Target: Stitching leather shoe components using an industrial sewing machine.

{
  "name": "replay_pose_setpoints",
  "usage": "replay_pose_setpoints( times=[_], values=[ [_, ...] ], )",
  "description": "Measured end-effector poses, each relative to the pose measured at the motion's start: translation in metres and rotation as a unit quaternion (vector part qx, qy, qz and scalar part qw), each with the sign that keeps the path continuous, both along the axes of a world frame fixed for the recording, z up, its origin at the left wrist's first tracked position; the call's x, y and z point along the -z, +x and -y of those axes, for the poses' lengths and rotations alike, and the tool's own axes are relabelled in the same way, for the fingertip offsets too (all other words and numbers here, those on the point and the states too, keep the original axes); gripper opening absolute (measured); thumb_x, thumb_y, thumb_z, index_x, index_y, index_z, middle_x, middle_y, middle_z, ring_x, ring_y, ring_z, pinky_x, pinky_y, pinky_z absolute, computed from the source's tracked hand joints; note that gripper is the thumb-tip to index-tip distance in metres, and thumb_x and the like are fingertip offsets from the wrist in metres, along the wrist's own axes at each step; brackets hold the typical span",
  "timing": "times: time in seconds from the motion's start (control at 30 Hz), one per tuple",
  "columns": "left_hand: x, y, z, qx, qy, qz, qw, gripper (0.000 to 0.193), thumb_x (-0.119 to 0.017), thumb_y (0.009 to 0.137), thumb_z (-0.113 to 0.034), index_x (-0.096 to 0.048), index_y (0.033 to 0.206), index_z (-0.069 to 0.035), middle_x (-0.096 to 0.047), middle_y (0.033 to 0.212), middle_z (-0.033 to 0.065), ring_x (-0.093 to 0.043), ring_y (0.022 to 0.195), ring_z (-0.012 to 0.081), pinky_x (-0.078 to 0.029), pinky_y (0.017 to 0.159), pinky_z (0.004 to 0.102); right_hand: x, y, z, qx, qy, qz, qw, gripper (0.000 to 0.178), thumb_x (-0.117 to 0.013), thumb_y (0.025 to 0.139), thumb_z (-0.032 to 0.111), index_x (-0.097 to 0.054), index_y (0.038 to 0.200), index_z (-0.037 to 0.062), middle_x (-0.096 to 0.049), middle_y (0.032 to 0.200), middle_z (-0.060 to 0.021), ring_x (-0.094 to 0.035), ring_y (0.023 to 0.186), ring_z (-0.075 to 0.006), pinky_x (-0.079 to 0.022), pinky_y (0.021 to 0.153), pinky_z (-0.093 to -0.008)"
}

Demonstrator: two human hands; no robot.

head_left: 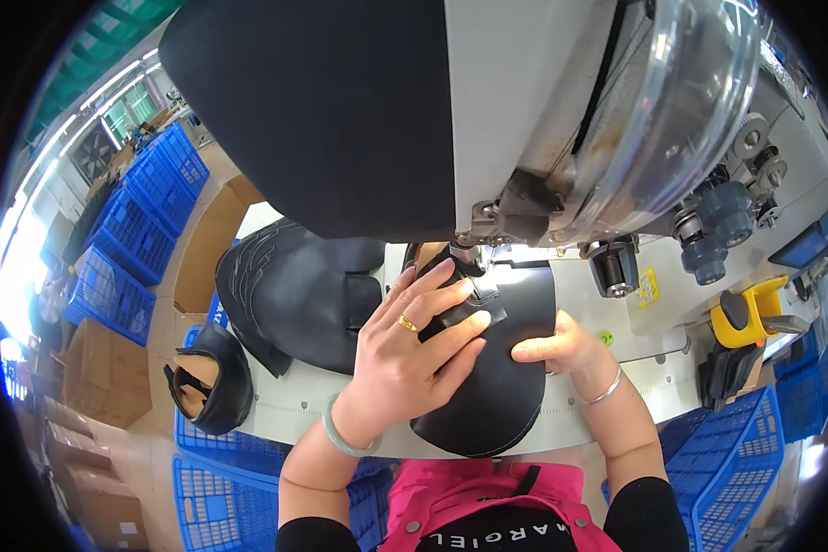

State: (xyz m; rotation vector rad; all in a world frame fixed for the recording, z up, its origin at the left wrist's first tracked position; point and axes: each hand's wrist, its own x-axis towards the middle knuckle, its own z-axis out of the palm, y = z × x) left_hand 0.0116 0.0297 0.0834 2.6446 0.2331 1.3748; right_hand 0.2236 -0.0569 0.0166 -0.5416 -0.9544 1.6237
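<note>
A smooth black leather piece (488, 405) lies on the white bed of a sewing machine (511, 120), under the needle area. My left hand (409, 354) rests on it from the left, fingers stretched out and spread, fingertips close to the presser foot (472, 253). A small black strap or tab lies beneath those fingertips; its shape is partly hidden. My right hand (570, 350) grips the piece's right edge, thumb on top and the other fingers out of sight. Left of my left hand lies a larger black leather piece (299, 294) with curved stitch lines.
A curled black leather part (210, 382) sits at the bed's left edge. On the right stand a yellow tape-dispenser-like holder (750, 313) and dark flat pieces (729, 373). Blue crates (225, 501) stand below and along the left, with cardboard boxes (106, 373). The machine head hangs low over my hands.
</note>
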Motion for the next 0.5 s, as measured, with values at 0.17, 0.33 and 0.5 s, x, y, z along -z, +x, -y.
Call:
replay_pose_setpoints(
  times=[0.17, 0.33, 0.5],
  values=[
    [0.001, 0.003, 0.003, -0.017, 0.025, -0.010, 0.999, 0.024, -0.078, 0.069, -0.005, -0.074, 0.092, -0.011, -0.065, 0.107, 0.0115, -0.062, 0.111, 0.0351, -0.048, 0.098, 0.0496, 0.001, 0.003, -0.003, -0.003, 0.011, 0.014, 1.000, 0.052, -0.067, 0.082, -0.003, -0.049, 0.132, -0.0014, -0.060, 0.123, -0.0121, -0.059, 0.113, -0.0216, -0.049, 0.097, -0.0368],
    [0.000, 0.003, 0.004, -0.034, 0.029, -0.029, 0.999, 0.024, -0.080, 0.069, -0.007, -0.074, 0.092, -0.011, -0.064, 0.107, 0.0104, -0.063, 0.111, 0.0334, -0.049, 0.097, 0.0498, 0.004, 0.004, -0.007, 0.002, 0.019, 0.027, 0.999, 0.053, -0.068, 0.082, -0.003, -0.050, 0.132, -0.0011, -0.061, 0.123, -0.0120, -0.059, 0.113, -0.0211, -0.048, 0.097, -0.0358],
    [-0.005, 0.004, -0.006, -0.014, 0.032, -0.025, 0.999, 0.021, -0.079, 0.070, -0.009, -0.073, 0.090, -0.010, -0.063, 0.105, 0.0092, -0.063, 0.111, 0.0325, -0.051, 0.095, 0.0488, 0.002, -0.002, -0.009, 0.013, 0.015, 0.016, 1.000, 0.052, -0.068, 0.083, -0.001, -0.050, 0.132, -0.0009, -0.061, 0.123, -0.0119, -0.059, 0.113, -0.0216, -0.049, 0.097, -0.0364]
  ],
)
